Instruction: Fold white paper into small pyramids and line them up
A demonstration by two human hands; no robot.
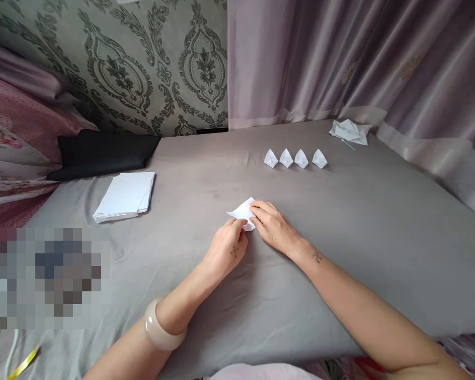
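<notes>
Between my hands, over the middle of the grey cloth, is a small piece of folded white paper [242, 209] with a pointed corner at its left. My left hand [228, 243] grips its near edge, with fingers curled and partly hidden under the hand. On the paper's right side, the fingers of my right hand [275, 224] are closed on it. Farther back stands a row of several small folded white paper shapes [286, 159], each with a pointed top.
At the left lies a stack of white paper sheets [126, 194], with a folded black cloth [106, 153] behind it. Crumpled white paper [349, 131] and a thin greenish stick [349, 144] are at the back right. A yellow strip [24, 364] sits at the lower left, near a blurred-out patch.
</notes>
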